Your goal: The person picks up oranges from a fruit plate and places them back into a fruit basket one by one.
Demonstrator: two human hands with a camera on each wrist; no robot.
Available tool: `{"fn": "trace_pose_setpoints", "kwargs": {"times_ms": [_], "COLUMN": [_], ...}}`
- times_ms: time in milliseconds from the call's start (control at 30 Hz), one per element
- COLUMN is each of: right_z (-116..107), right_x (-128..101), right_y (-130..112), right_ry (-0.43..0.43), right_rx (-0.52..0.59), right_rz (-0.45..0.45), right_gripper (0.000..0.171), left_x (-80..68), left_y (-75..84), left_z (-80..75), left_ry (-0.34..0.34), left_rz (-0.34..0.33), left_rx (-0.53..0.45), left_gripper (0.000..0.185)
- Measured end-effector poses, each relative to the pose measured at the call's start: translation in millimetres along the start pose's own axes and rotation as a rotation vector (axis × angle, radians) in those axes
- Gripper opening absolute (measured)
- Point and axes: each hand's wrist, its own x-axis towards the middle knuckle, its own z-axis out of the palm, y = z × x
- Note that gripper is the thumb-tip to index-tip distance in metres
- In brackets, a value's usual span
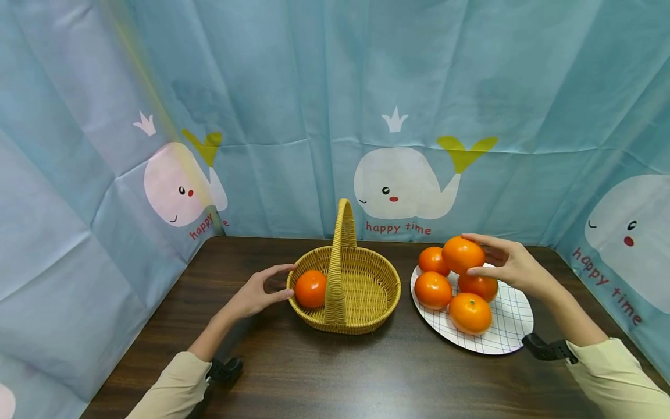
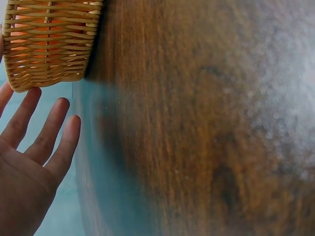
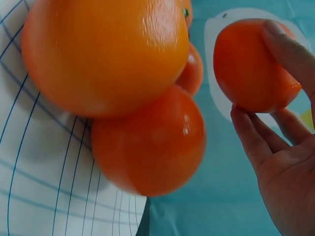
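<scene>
Right grip: right hand [image 1: 510, 265] curled round the lifted orange [image 1: 463, 254], thumb on top, fingertips [image 3: 246, 129] under its near side; fruit held clear above the plate.
Lifted orange: raised over the pile, just above the remaining fruit; no contact with the plate visible in the right wrist view.
Left grip: left hand [image 1: 256, 293] holding nothing, fingers straight and relaxed [image 2: 47, 132], fingertips at or just beside the outer wall of the basket [image 1: 379, 302]; actual contact not resolvable.
Plate: white checked plate [image 1: 510, 326] on the right of the counter [image 1: 314, 372]; four oranges [image 1: 470, 312] left on it, clustered on its left half and touching one another.
Basket: woven, oval, upright handle across the middle; standing left of the plate, near but apart.
Basket contents: one orange [image 1: 311, 288] inside, against the left wall, seen through the weave in the left wrist view.
Progress (judgement): one fruit lying in the basket, one in hand above the plate, four waiting; transfer roughly a sixth done, second piece picked but not delivered.
Surroundings: blue curtain with whales [image 1: 403, 180] behind and on both sides.
</scene>
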Motion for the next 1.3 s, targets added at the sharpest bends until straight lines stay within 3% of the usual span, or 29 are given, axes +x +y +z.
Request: {"fn": "trace_pose_setpoints", "kwargs": {"times_ms": [333,633,1300], "right_z": [17.4,40.7,91.8], "right_x": [17.9,39.5,65.5], "right_y": [-1.7,-13.8,-28.4], "right_ry": [-0.044,-0.109,-0.21], "right_rx": [0.053,0.022,0.18], "right_rz": [-0.025,-0.065,-0.09], "right_gripper": [0.068,0.068,0.07], "left_x": [-1.6,-1.0,0.0], "left_y": [0.4,-0.1,1.6], "left_z": [-0.1,-1.0,-1.7], "left_ry": [0.002,-0.005,-0.01], "left_rz": [0.007,-0.006,-0.004], "left_rx": [0.013,0.015,0.012], "left_gripper": [0.057,0.057,0.058]}}
